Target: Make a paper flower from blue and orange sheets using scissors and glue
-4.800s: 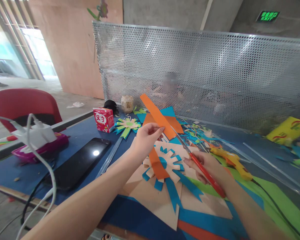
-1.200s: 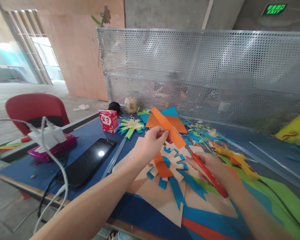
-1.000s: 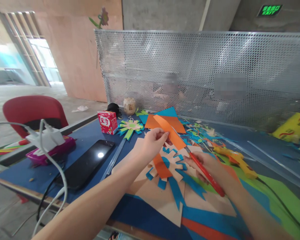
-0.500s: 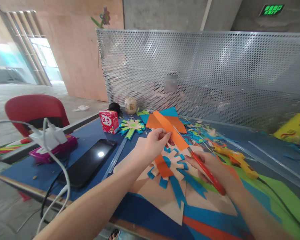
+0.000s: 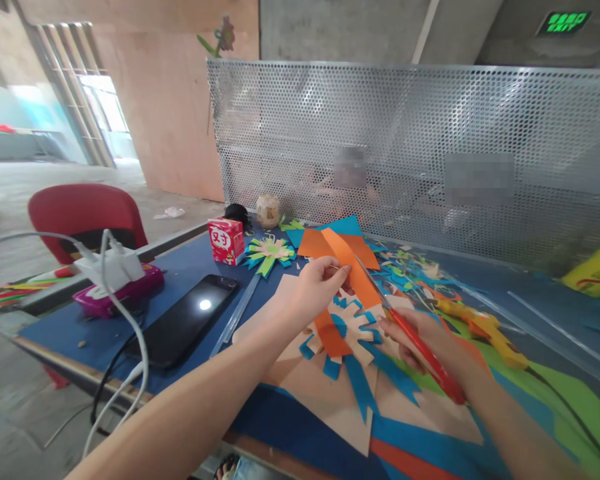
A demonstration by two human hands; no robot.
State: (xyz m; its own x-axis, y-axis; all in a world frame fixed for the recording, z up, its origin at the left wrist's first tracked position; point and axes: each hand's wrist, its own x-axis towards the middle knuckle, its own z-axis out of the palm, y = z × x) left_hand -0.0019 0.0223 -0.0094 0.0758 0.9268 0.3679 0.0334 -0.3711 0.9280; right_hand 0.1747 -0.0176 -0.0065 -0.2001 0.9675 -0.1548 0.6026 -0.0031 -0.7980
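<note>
My left hand [image 5: 325, 283] pinches an orange paper strip [image 5: 353, 263] that slants over the table. My right hand [image 5: 415, 340] is closed around the red handles of a pair of scissors [image 5: 423, 357], whose blades lie along the strip's right edge. How far the blades are parted I cannot tell. Under my hands rests a paper rosette [image 5: 365, 330] of peach and blue fringes with blue ribbon-like tails. A shorter orange strip [image 5: 333, 337] lies across the rosette's left side. Below it are peach paper sheets [image 5: 325, 400].
A yellow glue gun [image 5: 480, 327] lies at right, its cord trailing toward me. Paper scraps [image 5: 410, 267] and clear glue sticks lie behind it. To the left are a phone [image 5: 185, 320], a red box [image 5: 226, 241] and charging cables. A perforated metal screen [image 5: 410, 133] bounds the back.
The view has shifted slightly left, so everything sits a little further right. My hands keep nearly the same hold on the strip and the scissors.
</note>
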